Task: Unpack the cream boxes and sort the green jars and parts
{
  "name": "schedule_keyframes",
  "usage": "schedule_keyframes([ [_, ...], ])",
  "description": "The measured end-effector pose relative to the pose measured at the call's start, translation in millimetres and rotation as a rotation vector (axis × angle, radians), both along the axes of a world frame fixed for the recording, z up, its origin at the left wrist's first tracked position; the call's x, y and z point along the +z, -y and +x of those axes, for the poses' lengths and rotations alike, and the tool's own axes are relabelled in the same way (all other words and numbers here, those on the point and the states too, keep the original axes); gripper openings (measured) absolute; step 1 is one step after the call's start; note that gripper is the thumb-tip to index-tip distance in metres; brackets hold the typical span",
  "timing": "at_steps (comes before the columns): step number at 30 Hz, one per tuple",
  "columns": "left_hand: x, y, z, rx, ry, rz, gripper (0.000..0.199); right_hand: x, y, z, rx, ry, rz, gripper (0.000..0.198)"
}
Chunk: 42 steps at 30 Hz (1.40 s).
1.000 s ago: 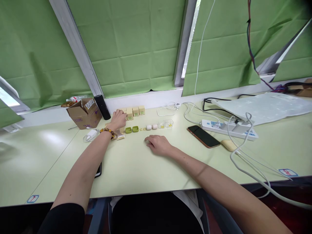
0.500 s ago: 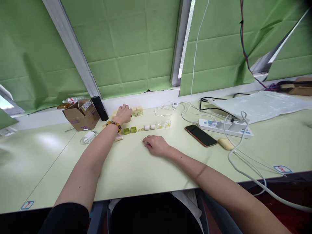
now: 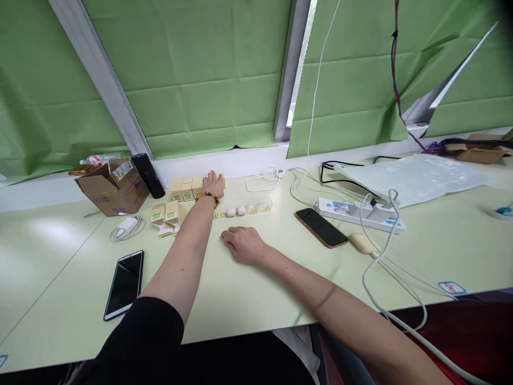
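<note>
My left hand (image 3: 214, 185), with a beaded bracelet (image 3: 211, 200) at the wrist, lies over the right end of a row of small cream boxes (image 3: 186, 189) by the wall. Its fingers look spread across the box tops. My right hand (image 3: 244, 245) rests on the table with its fingers loosely curled, and I see nothing in them. Just beyond it stand two small pale pink pieces (image 3: 235, 212), two clear cups (image 3: 258, 206) with yellow bits inside, and tiny yellow pieces (image 3: 220, 215). Two opened boxes with green windows (image 3: 165, 214) sit left of my forearm, which hides the green cups.
Left stand a cardboard box (image 3: 112, 187), a black cylinder (image 3: 148, 175), a coiled charger (image 3: 127, 228) and a phone (image 3: 125, 285). Right are another phone (image 3: 321, 228), a power strip (image 3: 363, 215), a yellowish case (image 3: 362, 243), loose white cables (image 3: 385, 254) and a plastic sheet (image 3: 417, 176).
My left hand has moved rightward along the box row, onto its right end. The view has shifted left, bringing the phone on the left into sight. My right hand stays on the table.
</note>
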<state>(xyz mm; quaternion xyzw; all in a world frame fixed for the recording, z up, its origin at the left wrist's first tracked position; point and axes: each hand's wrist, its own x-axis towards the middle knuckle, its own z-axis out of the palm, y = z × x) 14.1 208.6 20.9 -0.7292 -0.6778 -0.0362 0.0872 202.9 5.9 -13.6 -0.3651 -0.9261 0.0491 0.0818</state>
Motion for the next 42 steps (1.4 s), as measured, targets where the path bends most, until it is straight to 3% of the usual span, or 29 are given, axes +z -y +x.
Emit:
schedule_keyframes([
  [8,-5.3,-11.0,2.8,-0.081,0.066,0.089,0.059,0.9,-1.4,-1.4,-0.002,0.01,-0.011,0.026],
  [14,-3.7,4.2,5.8,-0.184,0.128,0.237,0.05,1.4,-0.8,-1.8,-0.001,0.015,0.012,0.028],
  [18,6.9,22.6,9.3,-0.222,0.194,0.3,0.048,1.0,-0.4,0.6,0.005,-0.003,0.004,0.028],
  [21,19.7,52.8,9.8,-0.281,0.451,0.339,0.048,2.7,-2.3,6.0,-0.002,-0.042,-0.012,0.029],
  [24,30.7,103.5,4.5,-0.396,0.672,0.258,0.051,8.2,-8.9,14.3,-0.046,-0.079,-0.022,0.025],
  [27,32.9,164.3,-6.4,-0.528,0.708,0.194,0.048,16.4,-18.4,22.8,-0.133,-0.045,-0.027,0.019],
  [31,16.3,227.7,-20.9,-0.462,0.732,0.087,0.042,23.3,-24.6,26.6,-0.156,0.002,-0.1,0.024],
  [37,-16.2,256.8,-30.5,-0.386,0.753,-0.007,0.036,15.5,-11.5,15.9,-0.123,0.022,-0.124,0.035],
  [42,-24.5,258.7,-36.3,-0.404,0.883,-0.047,0.066,7.5,-2.7,12.5,-0.149,-0.04,-0.1,0.039],
])
